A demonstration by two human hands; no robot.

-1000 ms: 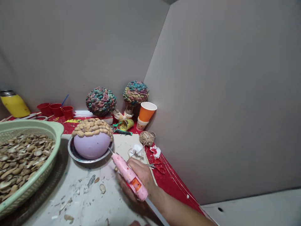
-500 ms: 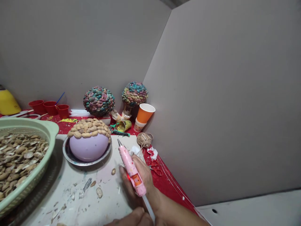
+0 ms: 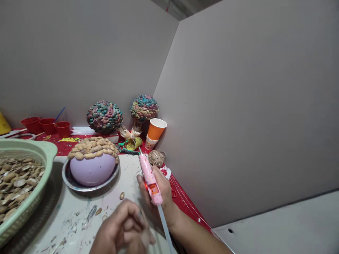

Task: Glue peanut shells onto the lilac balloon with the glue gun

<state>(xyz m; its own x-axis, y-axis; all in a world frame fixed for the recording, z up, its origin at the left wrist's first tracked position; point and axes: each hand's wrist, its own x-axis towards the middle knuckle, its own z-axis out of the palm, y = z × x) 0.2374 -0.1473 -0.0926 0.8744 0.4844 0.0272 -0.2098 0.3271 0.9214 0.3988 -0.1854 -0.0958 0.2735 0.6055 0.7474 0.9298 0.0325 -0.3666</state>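
One glue gun, pink with an orange window, lies in the right hand, whose grip is clamped around its body. Its nozzle points up and away toward the back of the desk – apart from the balloon. A translucent glue stick runs out of its rear, past the wrist.

The left hand is just beside it, over the pale sheet; its fingers are curled and blurred, and whether that grip holds anything cannot be told.

Left of the gun, a purple balloon rests in a metal bowl. Rows of peanuts cover its upper part; the lower front is bare. A small shell lies on the sheet between bowl and left hand. Farther left, a green basket holds many loose shells.

Behind, on red cloth: two painted balls of similar nubbly surface, an orange cup tilted atop paper cups, and a twine ball near the gun. At back left stand three red cups – one with a blue stick.
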